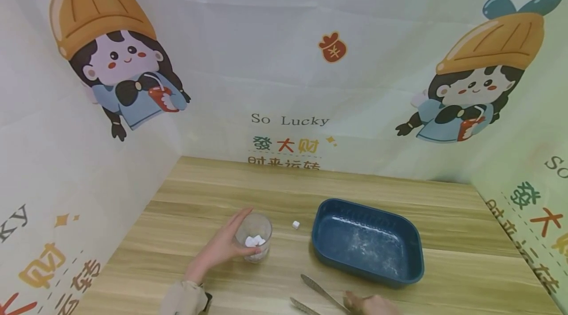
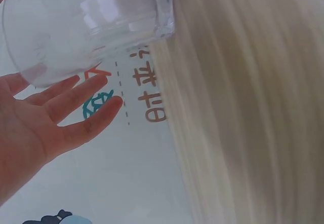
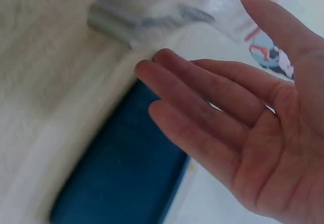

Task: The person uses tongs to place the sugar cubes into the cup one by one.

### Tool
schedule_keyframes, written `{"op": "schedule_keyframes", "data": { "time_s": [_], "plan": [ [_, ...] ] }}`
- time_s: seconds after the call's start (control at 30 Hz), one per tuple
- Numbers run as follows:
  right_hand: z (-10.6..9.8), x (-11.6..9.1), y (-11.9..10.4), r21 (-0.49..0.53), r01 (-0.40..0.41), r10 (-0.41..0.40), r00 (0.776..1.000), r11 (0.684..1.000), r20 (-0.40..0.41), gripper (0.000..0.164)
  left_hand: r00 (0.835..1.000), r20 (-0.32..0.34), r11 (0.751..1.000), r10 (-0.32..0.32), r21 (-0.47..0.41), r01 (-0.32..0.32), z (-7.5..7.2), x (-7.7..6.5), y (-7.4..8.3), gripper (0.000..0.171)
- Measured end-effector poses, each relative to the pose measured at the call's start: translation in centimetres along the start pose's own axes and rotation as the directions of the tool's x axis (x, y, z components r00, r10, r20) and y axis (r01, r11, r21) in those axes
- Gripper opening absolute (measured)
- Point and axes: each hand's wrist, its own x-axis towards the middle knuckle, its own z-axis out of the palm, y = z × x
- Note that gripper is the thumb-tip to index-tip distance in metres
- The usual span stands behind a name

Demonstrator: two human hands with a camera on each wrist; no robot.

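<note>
In the head view my left hand [image 1: 224, 246] is around the side of a clear drinking glass [image 1: 265, 228] that holds several small white cubes [image 1: 254, 241]. Its thumb lies on the near side and its fingers reach to the far side. The left wrist view shows these fingers [image 2: 76, 100] extended beside the glass [image 2: 61, 26]; contact is unclear. My right hand [image 1: 374, 304], partly cut off below, is beside metal tongs [image 1: 324, 293] with spread arms. In the right wrist view the hand [image 3: 228, 112] has extended fingers and a bare palm, near the blurred tongs [image 3: 114, 19].
One loose white cube [image 1: 296, 225] lies on the wood-patterned table [image 1: 213, 182], between the glass and a dark blue rectangular dish [image 1: 326, 206]. The dish stands right of the tongs. Printed cloth walls [image 1: 284, 58] enclose the table at the back and sides.
</note>
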Motion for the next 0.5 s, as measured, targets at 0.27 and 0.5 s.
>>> {"op": "schedule_keyframes", "data": {
  "time_s": [0.27,0.5],
  "plan": [
    [-2.3,-0.6,0.4,0.005,0.164,-0.154,0.935,0.986,-0.32,0.043,0.996,-0.081,0.999,0.047,0.027,-0.045,-1.5,-0.6,1.0,0.083],
    [-3.9,-0.1,-0.3,-0.067,0.122,-0.134,0.717,0.99,-0.684,0.033,0.957,-0.239,0.981,0.163,0.145,-0.131,-2.3,-0.8,3.8,0.063]
  ]
}}
